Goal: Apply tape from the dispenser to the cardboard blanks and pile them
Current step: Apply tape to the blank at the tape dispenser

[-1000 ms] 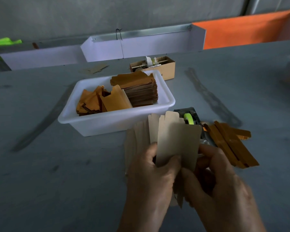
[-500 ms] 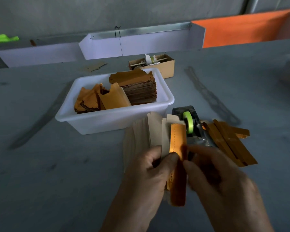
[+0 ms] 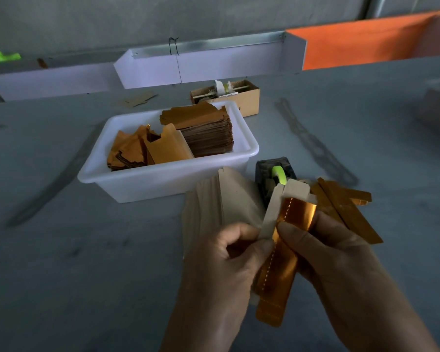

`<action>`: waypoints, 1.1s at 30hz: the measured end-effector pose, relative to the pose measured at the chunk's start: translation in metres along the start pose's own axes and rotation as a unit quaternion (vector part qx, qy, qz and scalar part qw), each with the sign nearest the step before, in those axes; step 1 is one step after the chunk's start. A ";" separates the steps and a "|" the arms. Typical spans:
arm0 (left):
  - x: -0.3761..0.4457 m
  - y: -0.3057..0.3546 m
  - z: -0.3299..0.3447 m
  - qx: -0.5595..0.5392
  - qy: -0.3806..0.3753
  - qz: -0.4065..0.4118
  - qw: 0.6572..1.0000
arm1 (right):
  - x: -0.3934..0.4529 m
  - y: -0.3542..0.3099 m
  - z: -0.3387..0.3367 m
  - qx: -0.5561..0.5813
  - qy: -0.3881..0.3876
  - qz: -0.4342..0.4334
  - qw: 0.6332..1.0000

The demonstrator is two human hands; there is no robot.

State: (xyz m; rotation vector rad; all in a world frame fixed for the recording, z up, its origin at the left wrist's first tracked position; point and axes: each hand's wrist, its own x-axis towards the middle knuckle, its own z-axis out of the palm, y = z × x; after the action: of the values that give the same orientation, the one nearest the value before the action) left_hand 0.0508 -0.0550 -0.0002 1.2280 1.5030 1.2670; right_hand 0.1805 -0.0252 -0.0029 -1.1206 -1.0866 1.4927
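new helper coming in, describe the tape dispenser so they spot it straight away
Start at the white plastic tub in the middle of the grey table. Just off its near right corner sits the tape dispenser, beside a small pile of gold strips. It is the only dark block there, carrying a bright green roll.

Folded blank (image 3: pixel 285 240) between both hands

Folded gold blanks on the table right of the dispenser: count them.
3, as far as shows: folded gold blanks piled crossing each other right of the tape dispenser, behind the right hand. More may hide underneath.
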 end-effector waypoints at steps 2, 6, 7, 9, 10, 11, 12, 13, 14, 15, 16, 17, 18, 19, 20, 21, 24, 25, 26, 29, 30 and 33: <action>0.000 -0.001 0.004 0.011 0.051 0.015 0.999 | 0.000 0.001 0.001 -0.010 0.014 -0.009 1.000; -0.005 -0.004 0.013 0.127 0.120 0.110 0.978 | 0.002 0.004 0.004 -0.010 0.035 -0.004 0.999; -0.006 -0.004 0.014 0.195 0.122 0.143 0.963 | 0.003 0.005 0.004 -0.010 0.039 -0.003 0.999; -0.008 -0.005 0.020 0.346 0.100 0.194 0.913 | 0.004 0.006 0.006 -0.013 0.039 -0.001 0.999; -0.010 -0.007 0.024 0.407 0.107 0.217 0.881 | 0.004 0.006 0.007 -0.017 0.038 -0.002 0.999; -0.012 -0.007 0.026 0.448 0.122 0.221 0.858 | 0.005 0.006 0.007 -0.020 0.038 -0.003 0.999; -0.012 -0.007 0.028 0.468 0.133 0.208 0.849 | 0.005 0.007 0.007 -0.022 0.039 -0.003 0.999; -0.013 -0.008 0.028 0.481 0.109 0.176 0.852 | 0.006 0.006 0.008 -0.021 0.039 -0.003 0.999; -0.016 -0.012 0.031 0.492 0.060 0.147 0.856 | 0.006 0.006 0.008 -0.018 0.038 -0.004 0.999; -0.017 -0.014 0.033 0.501 0.035 0.128 0.855 | 0.006 0.005 0.008 -0.017 0.038 -0.005 0.999; -0.017 -0.015 0.035 0.519 0.035 0.117 0.846 | 0.005 0.004 0.009 -0.019 0.035 -0.005 0.999; -0.018 -0.014 0.037 0.523 0.047 0.119 0.843 | 0.005 0.003 0.010 -0.026 0.029 -0.008 0.999; -0.019 -0.012 0.037 0.522 0.058 0.131 0.841 | 0.004 0.003 0.011 -0.043 0.026 -0.012 0.999; -0.020 -0.011 0.038 0.512 0.082 0.160 0.840 | 0.004 0.002 0.012 -0.062 0.032 -0.016 0.997; -0.019 -0.010 0.037 0.499 0.101 0.203 0.836 | 0.004 0.002 0.012 -0.075 0.044 -0.020 0.996; -0.018 -0.010 0.035 0.474 0.110 0.219 0.846 | 0.005 0.002 0.011 -0.081 0.053 -0.022 0.995; -0.017 -0.014 0.032 0.314 0.090 0.198 0.924 | 0.009 0.003 0.005 -0.068 0.055 -0.016 0.996; -0.016 -0.008 0.029 0.217 0.105 0.158 0.957 | 0.010 0.002 0.003 -0.054 0.048 -0.016 0.997; -0.013 -0.004 0.028 0.121 0.102 0.087 0.983 | 0.012 0.001 0.002 -0.040 0.034 -0.019 0.998; 0.000 0.008 0.017 -0.040 0.043 -0.077 0.995 | 0.018 -0.005 0.001 -0.028 -0.021 -0.046 0.998; 0.004 0.012 0.012 -0.068 0.024 -0.101 0.992 | 0.021 -0.008 -0.001 -0.040 -0.040 -0.056 0.997; 0.014 0.019 0.004 -0.095 0.032 -0.103 0.990 | 0.031 -0.019 -0.012 -0.115 -0.064 -0.079 0.988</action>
State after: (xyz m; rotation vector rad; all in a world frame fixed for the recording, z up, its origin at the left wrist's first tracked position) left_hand 0.0549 -0.0404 0.0180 0.8931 1.4756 1.2859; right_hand 0.1908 0.0094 0.0088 -1.0774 -1.4313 1.3548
